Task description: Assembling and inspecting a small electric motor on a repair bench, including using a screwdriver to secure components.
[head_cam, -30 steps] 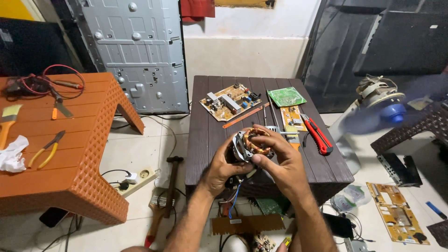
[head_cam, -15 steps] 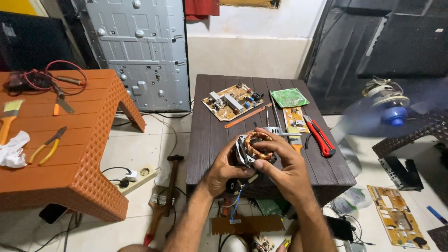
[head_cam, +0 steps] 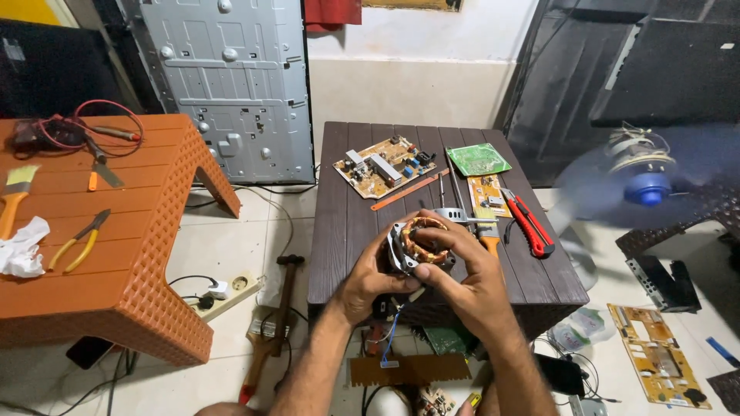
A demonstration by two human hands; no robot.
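- Grey metal panel point(head_cam: 231, 85): large, ribbed, stands upright against the back wall, behind and between the two tables.
- Orange plastic table point(head_cam: 116, 254): woven-pattern sides, at the left; carries a tangle of red and black leads point(head_cam: 73, 131), a brush point(head_cam: 15, 192), yellow-handled pliers point(head_cam: 81, 240) and a crumpled white cloth point(head_cam: 21, 248).
- Dark brown slatted table point(head_cam: 347, 200): centre of view, directly ahead of the person.
- Fan point(head_cam: 644, 185): blue hub, blades blurred, at the right of the brown table.
- Tan circuit board point(head_cam: 383, 166): lies flat on the far part of the brown table; a green circuit board point(head_cam: 478, 159) lies to its right, apart from it.
- Yellow circuit board point(head_cam: 657, 364): on the floor at the lower right.
- Hammer point(head_cam: 274, 323): wooden handle, on the floor beside the brown table's left edge.
- White power strip point(head_cam: 227, 291): on the floor between the tables, plug inserted.
- Red-handled cutter point(head_cam: 528, 223): on the brown table's right side.
- Motor stator point(head_cam: 420, 245): metal core with copper windings, held over the near edge of the brown table, wires hanging below it.
- Left hand point(head_cam: 370, 281): fingers curled around the motor stator's left side and underside, gripping it.
- Right hand point(head_cam: 470, 277): fingers wrapped over the stator's top and right side, thumb pressed at its lower rim.
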